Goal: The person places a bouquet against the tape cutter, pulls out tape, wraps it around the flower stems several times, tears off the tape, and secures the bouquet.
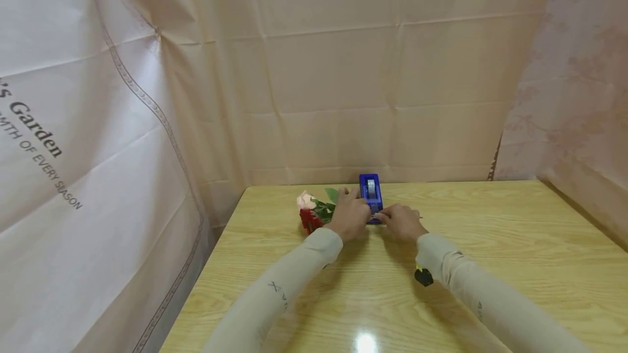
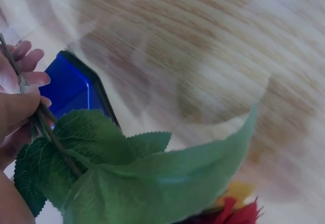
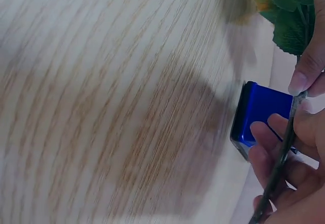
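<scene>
My left hand [image 1: 349, 215] pinches the dark green stems [image 2: 63, 155] of a small bunch of artificial flowers [image 1: 310, 219], just below the leaves [image 2: 152, 188]. A pale pink bloom [image 1: 305, 200] and a red one [image 1: 310, 221] point to the left. On the right, my right hand [image 1: 403, 222] holds the lower stem [image 3: 278, 170] between thumb and fingers. A shiny clear piece, like tape, shows on the stems at the fingertips in the left wrist view. Right behind both hands stands a blue tape dispenser [image 1: 371, 196] with a roll in it, its near end partly covered by them.
The wood-grain table [image 1: 490, 266] has its back edge just beyond the dispenser. A beige cloth [image 1: 324, 70] hangs behind, and a printed white cloth [image 1: 73, 222] hangs along the left side. A small black-and-yellow object [image 1: 423, 276] shows beneath the right cuff.
</scene>
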Demonstrator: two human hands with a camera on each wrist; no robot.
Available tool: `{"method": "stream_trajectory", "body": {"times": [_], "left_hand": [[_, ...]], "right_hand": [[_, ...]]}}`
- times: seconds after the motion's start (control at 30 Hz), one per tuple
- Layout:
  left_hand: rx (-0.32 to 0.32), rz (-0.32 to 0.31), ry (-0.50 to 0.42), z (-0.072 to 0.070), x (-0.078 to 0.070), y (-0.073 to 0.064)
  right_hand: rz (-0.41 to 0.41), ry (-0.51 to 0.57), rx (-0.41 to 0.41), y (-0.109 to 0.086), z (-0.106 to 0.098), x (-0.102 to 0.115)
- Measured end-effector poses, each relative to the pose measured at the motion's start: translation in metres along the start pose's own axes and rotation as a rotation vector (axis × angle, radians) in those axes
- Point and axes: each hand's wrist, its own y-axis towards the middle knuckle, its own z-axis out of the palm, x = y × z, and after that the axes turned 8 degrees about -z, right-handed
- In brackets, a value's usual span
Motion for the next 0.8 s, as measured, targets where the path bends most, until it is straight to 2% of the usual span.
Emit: {"method": "stream_trajectory", "body": {"times": [0.07,0.17,0.27,0.4,0.57,0.8], "left_hand": [[-0.021,0.018,0.025,0.002,-0.001,-0.001],[-0.044,0.039,0.044,0.005,-0.002,-0.003],[-0.031,0.045,0.043,0.006,-0.002,-0.004],[0.036,0.018,-0.008,0.004,0.000,-0.001],[0.137,-0.020,-0.118,-0.001,0.004,0.005],[0.222,-0.050,-0.226,0.011,0.009,0.013]], "right_hand": [[0.003,-0.006,0.018,0.000,0.000,0.000],[-0.007,-0.014,0.001,0.000,0.002,-0.001],[-0.020,-0.015,-0.031,0.000,0.001,-0.001],[-0.027,-0.010,-0.067,0.001,0.000,0.000],[-0.023,-0.012,-0.114,0.002,0.002,-0.001],[-0.023,0.003,-0.151,0.002,0.003,-0.004]]}}
